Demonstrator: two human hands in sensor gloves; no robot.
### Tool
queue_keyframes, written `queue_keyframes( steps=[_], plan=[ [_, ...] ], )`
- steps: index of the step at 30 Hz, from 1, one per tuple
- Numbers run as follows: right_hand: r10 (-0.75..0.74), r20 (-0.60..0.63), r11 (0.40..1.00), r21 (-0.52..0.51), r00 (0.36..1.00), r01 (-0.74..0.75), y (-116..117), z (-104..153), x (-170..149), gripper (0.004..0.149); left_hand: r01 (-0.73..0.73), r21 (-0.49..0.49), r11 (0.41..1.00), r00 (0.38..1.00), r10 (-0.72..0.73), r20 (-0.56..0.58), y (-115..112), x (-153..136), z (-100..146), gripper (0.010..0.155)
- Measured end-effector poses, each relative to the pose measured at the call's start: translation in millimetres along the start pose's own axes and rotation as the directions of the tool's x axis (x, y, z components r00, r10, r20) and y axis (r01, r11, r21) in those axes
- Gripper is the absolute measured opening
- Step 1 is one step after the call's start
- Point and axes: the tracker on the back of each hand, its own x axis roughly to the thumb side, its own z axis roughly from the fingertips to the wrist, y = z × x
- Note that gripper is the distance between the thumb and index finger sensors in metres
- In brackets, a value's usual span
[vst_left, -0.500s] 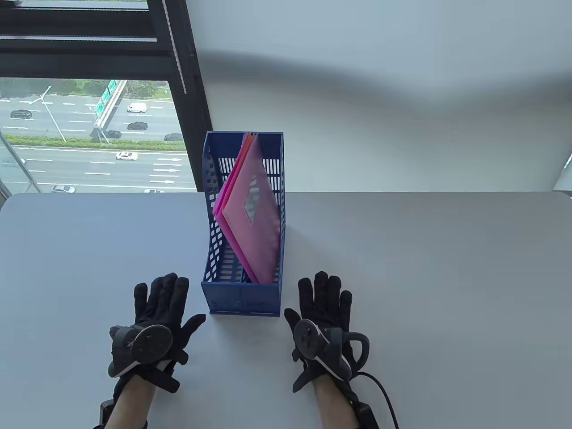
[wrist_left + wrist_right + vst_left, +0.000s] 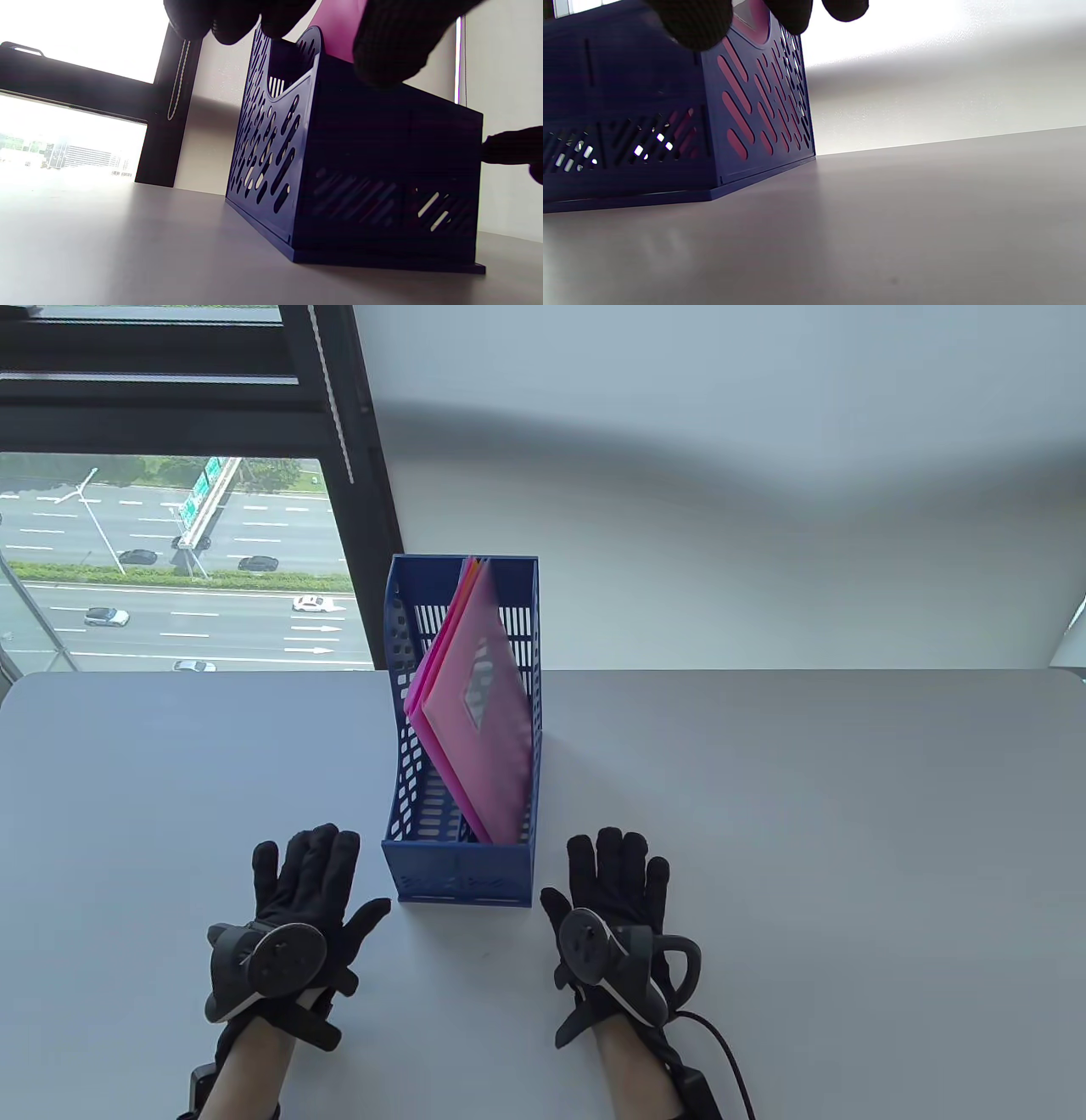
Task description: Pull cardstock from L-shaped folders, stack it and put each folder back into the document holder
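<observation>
A blue perforated document holder (image 2: 400,746) stands upright in the middle of the table. Pink translucent L-shaped folders (image 2: 477,712) with coloured cardstock inside lean against its right wall. My left hand (image 2: 307,878) lies flat on the table just left of the holder's front end, fingers straight, holding nothing. On the other side my right hand (image 2: 615,872) lies flat as well, fingers straight and empty. The left wrist view shows the holder (image 2: 356,169) close up with a pink folder (image 2: 339,25) above its rim. In the right wrist view the holder (image 2: 628,110) shows pink through its slots.
The grey table (image 2: 806,831) ends at a white wall behind. A window with a dark frame (image 2: 339,432) is at the back left. A black cable (image 2: 721,1052) trails from my right wrist.
</observation>
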Motion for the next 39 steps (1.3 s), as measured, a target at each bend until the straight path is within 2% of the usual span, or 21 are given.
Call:
queue_keyframes(
  steps=[7, 9, 15, 23, 32, 39],
  plan=[
    [-0.043, -0.01, 0.999, -0.008, 0.999, 0.043, -3, 0, -1, 0.07, -0.136, 0.083, 0.987, 0.99, 0.138, -0.016, 13, 3, -6, 0.074],
    [-0.035, -0.007, 0.999, -0.022, 0.999, 0.035, -5, -1, 1, 0.07, -0.201, 0.145, 0.969, 0.978, 0.206, -0.018, 21, 6, -16, 0.072],
    [-0.039, -0.003, 0.999, 0.001, 0.999, 0.039, -2, -1, 2, 0.07, -0.334, 0.156, 0.93, 0.937, 0.345, -0.049, 28, 23, -55, 0.067],
    [-0.058, -0.003, 0.998, -0.016, 0.998, 0.058, -5, -1, 1, 0.069, -0.327, 0.184, 0.927, 0.934, 0.346, -0.086, 22, 40, -94, 0.064],
    [-0.079, -0.007, 0.996, -0.032, 0.997, 0.079, -9, -1, 0, 0.068, -0.329, 0.194, 0.924, 0.93, 0.352, -0.101, 17, 50, -106, 0.069],
    [-0.089, -0.006, 0.994, -0.057, 0.996, 0.088, -12, 1, -1, 0.068, -0.341, 0.123, 0.932, 0.935, 0.35, -0.063, 6, 57, -112, 0.071]
  ],
)
